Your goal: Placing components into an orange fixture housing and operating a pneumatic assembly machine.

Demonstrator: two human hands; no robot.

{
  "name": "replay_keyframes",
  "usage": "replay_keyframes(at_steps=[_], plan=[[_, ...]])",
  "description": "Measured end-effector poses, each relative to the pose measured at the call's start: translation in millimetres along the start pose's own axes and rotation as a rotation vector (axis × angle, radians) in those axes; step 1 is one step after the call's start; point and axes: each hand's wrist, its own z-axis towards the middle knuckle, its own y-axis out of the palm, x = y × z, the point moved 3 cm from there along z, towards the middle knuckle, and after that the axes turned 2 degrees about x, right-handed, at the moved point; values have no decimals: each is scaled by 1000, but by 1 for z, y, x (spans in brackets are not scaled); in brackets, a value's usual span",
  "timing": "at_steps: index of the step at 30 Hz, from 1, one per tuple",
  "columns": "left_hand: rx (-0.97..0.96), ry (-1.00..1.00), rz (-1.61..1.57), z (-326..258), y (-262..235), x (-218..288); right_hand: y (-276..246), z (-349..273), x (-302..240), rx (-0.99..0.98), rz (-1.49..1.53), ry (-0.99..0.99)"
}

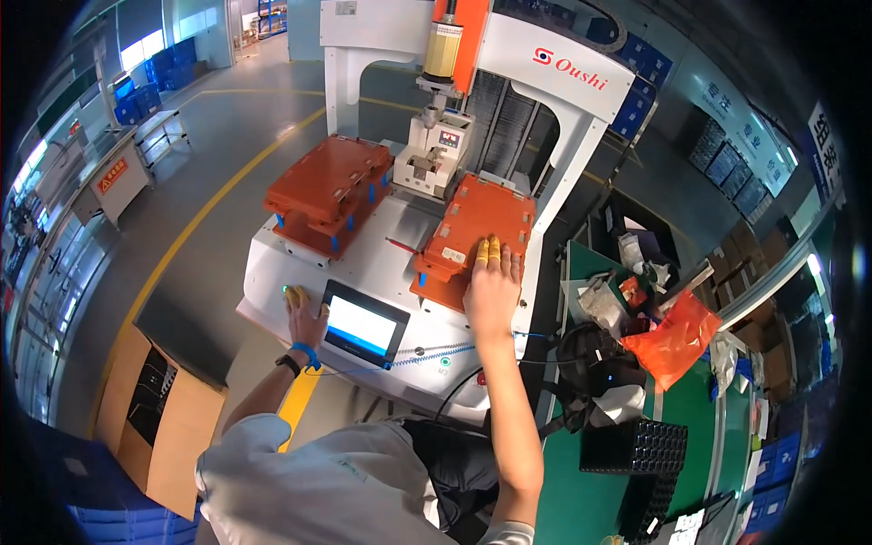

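My right hand (491,292) lies on the near part of the right orange fixture plate (481,221), fingers stretched out flat and some covered in yellow finger cots. My left hand (306,318) rests at the left front of the white machine, its fingertips by a small green-lit button (286,289). Its fingers are apart, with yellow cots too, and nothing shows in them. A blue wrist strap (307,352) with a coiled blue cord circles my left wrist. Beside that hand sits a touch screen (359,325). The left orange fixture (329,182) stands farther off on blue posts.
Between the fixtures stands the machine's screwdriving head (434,145) under a white gantry (581,68). At right, a green bench (563,490) carries a black bag (590,363), an orange plastic bag (672,341) and black trays (631,447). An open cardboard box (182,440) sits at lower left.
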Motion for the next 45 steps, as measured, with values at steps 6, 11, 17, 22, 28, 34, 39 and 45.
replay_keyframes(at_steps=[6,11,17,22,28,34,39,45], plan=[[65,143,12,11,-1,-16,10,35,10,-313,-244,-102],[89,35,-37,13,3,-21,8,49,6,-514,-297,-98],[186,-21,-37,14,24,-24,-3,50,9,-496,-268,-103],[126,124,-595,-4,-18,78,-76,45,12,-408,-3,-138],[-1327,-326,-1843,-79,-5,206,-145,-18,-20,-386,131,-115],[-1073,434,-1693,-95,-19,267,-162,-63,-45,-288,114,-92],[-1789,-247,-2360,-86,-26,271,-146,-104,-45,-241,32,-99],[-1748,-203,-2269,-88,-26,256,-134,-119,-47,-116,179,-54]])
